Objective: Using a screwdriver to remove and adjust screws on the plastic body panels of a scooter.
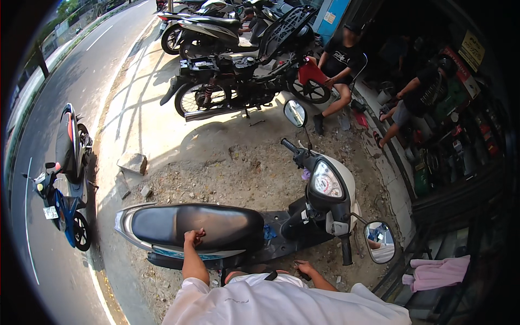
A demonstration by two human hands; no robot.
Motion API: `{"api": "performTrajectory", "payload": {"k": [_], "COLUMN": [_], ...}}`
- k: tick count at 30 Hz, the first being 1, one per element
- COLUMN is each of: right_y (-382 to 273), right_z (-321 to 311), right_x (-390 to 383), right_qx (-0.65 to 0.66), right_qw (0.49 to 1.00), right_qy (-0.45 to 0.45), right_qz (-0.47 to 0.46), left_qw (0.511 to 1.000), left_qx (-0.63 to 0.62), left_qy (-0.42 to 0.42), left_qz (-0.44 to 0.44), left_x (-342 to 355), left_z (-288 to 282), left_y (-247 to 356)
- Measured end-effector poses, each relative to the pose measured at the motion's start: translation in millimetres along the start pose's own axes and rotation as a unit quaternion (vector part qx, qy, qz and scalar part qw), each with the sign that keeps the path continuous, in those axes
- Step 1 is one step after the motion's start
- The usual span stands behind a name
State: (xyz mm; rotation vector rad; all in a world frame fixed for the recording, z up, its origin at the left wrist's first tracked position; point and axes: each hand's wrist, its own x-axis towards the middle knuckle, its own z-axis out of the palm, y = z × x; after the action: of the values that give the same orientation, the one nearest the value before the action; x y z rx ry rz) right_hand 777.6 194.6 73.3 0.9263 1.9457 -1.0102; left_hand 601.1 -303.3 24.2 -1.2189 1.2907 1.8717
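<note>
A scooter (295, 238) with a white and black body stands crosswise in front of me, its handlebar to the right. Above the near edge of its black seat (197, 223) is my left hand (195, 236), fingers curled in; whether it touches the seat is unclear, and anything inside is hidden. My right hand (304, 267) is low beside the scooter's near side, below the footboard. Its fingers are bent around something dark, too small to name. A blue cloth-like piece (270, 232) lies on the footboard. The round-cornered instrument panel (327, 180) faces up between two mirrors.
Beyond the scooter, a partly stripped motorcycle (227, 86) stands near a seated person (341, 62) holding a red panel (311, 72). Another person (425, 86) bends by the dark shop. A blue scooter (67, 200) is parked at left by the road. Concrete blocks (132, 162) lie on the gravel; a pink cloth (437, 272) hangs at right.
</note>
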Motion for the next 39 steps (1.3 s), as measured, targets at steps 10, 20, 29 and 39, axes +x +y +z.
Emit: {"api": "performTrajectory", "payload": {"k": [10, 20, 29, 39], "right_y": [5, 36, 14, -17], "right_z": [0, 38, 111, 286], "right_x": [2, 2, 7, -49], "right_qx": [0.146, 0.213, 0.359, 0.638], "right_qw": [0.986, 0.966, 0.918, 0.763], "right_qy": [-0.057, -0.066, 0.096, 0.067], "right_qz": [0.063, 0.127, 0.138, 0.077], "left_qw": [0.997, 0.998, 0.994, 0.963], "left_qx": [0.002, 0.03, 0.073, 0.112], "left_qy": [-0.049, -0.03, -0.07, -0.243], "left_qz": [0.063, 0.042, 0.044, 0.033], "left_x": [-20, -25, -10, 1], "left_z": [-1, 2, 0, -21], "left_y": [-4, 2, -7, -11]}}
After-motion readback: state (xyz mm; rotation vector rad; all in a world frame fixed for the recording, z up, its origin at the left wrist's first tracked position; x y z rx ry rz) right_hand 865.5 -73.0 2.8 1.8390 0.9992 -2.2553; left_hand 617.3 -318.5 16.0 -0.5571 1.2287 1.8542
